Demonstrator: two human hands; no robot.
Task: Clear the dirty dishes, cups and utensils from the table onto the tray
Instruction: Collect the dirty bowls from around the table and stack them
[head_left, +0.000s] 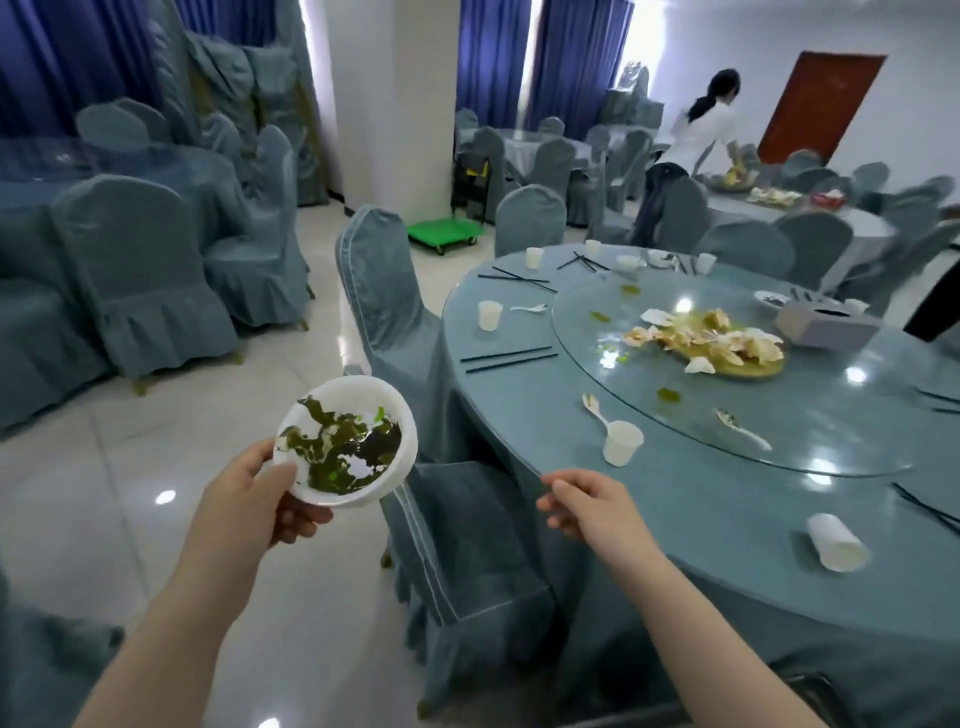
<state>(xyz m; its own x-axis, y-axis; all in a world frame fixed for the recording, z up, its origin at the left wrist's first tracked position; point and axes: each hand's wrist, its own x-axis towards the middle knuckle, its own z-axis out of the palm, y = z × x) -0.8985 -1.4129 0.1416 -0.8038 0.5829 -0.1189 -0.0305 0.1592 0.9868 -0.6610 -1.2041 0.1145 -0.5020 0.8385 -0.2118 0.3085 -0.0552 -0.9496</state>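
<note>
There is one wide view, from the person's head, looking forward and down. Both forearms come in from the bottom edge, near the lens. The round table (701, 499) fills the right side, close by; the floor and covered chairs (140, 270) are farther on the left.

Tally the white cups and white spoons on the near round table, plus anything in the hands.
White cups: 6
White spoons: 3
Dirty bowl, in left hand: 1
Total: 10
Items at the far edge behind the tissue box are too small to tell.
</note>
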